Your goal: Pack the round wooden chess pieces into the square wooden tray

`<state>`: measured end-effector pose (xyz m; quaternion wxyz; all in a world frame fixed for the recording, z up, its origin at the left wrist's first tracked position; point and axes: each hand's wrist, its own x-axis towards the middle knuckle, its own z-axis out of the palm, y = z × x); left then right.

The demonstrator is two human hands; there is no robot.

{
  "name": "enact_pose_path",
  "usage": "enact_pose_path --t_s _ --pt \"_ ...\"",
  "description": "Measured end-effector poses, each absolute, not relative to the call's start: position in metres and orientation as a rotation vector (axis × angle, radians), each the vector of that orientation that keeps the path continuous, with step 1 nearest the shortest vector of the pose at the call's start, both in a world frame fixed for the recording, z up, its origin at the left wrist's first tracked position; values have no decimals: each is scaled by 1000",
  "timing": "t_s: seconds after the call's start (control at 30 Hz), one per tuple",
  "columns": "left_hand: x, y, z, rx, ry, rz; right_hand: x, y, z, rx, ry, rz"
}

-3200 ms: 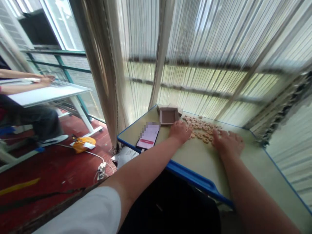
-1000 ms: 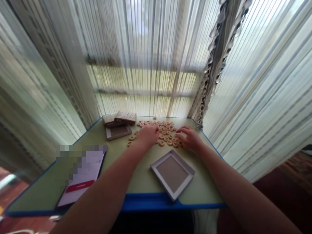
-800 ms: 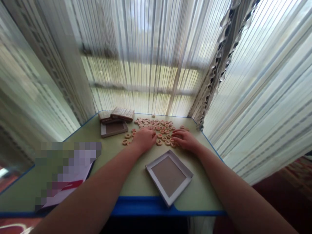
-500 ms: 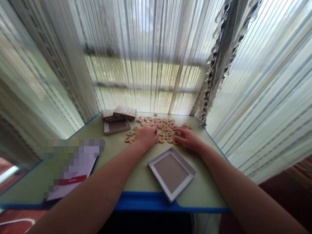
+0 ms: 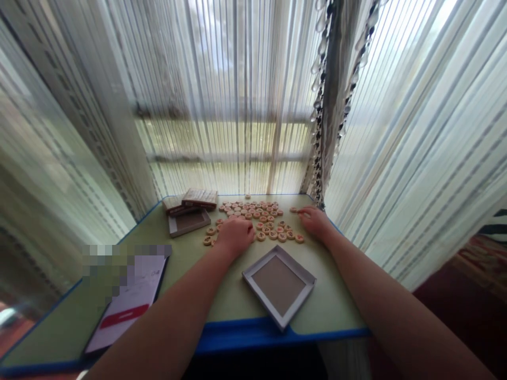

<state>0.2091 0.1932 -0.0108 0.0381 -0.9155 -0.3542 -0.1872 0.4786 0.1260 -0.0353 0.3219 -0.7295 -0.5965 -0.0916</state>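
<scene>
Many round wooden Chinese chess pieces (image 5: pixel 273 235), with red or dark characters, lie spread over the pale green table (image 5: pixel 332 290). My left hand (image 5: pixel 236 235) rests among them in a loose curl. Its fingertips are turned away, so anything under them is hidden. To the right, my right hand (image 5: pixel 315 219) lies low over the tabletop, its fingers stretched toward a single chess piece (image 5: pixel 293 210) at the fingertips. Between my forearms sits an open shallow cardboard box tray (image 5: pixel 279 285), turned cornerwise, with nothing in it.
At the back left, boxes (image 5: pixel 200 198) are stacked by another shallow tray (image 5: pixel 189 221). A tablet-like screen (image 5: pixel 130 301), partly blurred out, lies by my left forearm. String curtains (image 5: pixel 245 132) hang behind the table. Its blue edge (image 5: pixel 245 335) runs along the front.
My right hand has moved outward and back, off the near pieces it covered, to the far right ones. My left hand stays over the same cluster. The view has shifted slightly.
</scene>
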Motion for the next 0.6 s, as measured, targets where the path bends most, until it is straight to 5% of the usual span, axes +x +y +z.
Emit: enact_pose_path --t_s 0.6 --pt "215 202 -17 -2919 -1265 -896 463 120 -26 -2094 -1645 -212"
